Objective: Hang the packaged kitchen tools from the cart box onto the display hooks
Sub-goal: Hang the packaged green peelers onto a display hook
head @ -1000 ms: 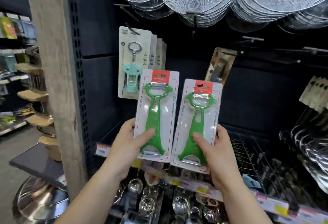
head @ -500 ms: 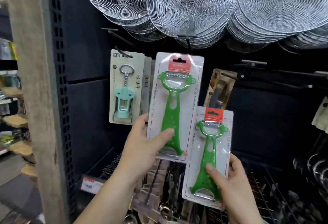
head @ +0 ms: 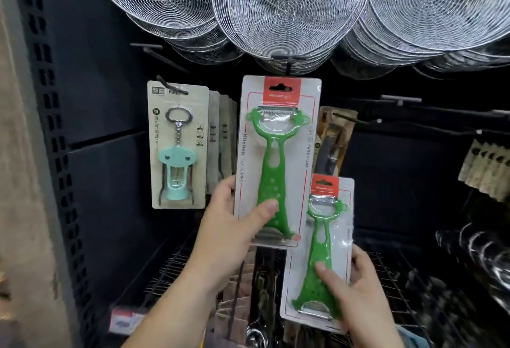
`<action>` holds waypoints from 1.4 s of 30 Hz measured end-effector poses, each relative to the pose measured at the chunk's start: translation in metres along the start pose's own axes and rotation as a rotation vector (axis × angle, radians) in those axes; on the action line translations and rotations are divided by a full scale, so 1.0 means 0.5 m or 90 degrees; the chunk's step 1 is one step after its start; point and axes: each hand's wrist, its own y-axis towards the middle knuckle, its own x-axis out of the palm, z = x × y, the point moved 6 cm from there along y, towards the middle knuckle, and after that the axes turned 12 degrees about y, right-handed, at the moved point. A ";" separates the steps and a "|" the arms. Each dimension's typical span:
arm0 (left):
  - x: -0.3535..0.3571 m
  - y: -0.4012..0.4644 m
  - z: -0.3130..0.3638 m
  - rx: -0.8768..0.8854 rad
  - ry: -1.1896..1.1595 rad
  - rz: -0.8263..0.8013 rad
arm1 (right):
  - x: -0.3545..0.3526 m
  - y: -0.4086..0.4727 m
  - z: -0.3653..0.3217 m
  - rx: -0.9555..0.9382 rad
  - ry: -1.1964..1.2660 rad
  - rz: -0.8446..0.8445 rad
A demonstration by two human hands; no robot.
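Note:
My left hand (head: 229, 226) grips the bottom of a carded green peeler (head: 278, 160), thumb on the front, holding it upright high against the dark display wall. Its red top with the hang slot sits just under a black hook (head: 288, 62). My right hand (head: 356, 289) holds a second carded green peeler (head: 320, 253) lower and to the right, thumb on its front. An empty hook (head: 356, 120) sticks out to the right of the raised card.
Carded mint corkscrews (head: 178, 144) hang in a row at the left. Wire skimmers (head: 289, 8) hang overhead. A brown carded tool (head: 332, 138) hangs behind the peelers. Wire racks and metal ladles (head: 480, 251) lie below and right. A wooden post (head: 24, 182) stands at far left.
My left hand has lifted its peeler from beside the other one up toward the hook. My right hand has lowered its peeler. The view has moved closer to the wall.

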 end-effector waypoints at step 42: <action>0.092 0.332 -0.170 -0.100 0.131 0.062 | -0.026 0.011 -0.012 0.037 0.072 0.019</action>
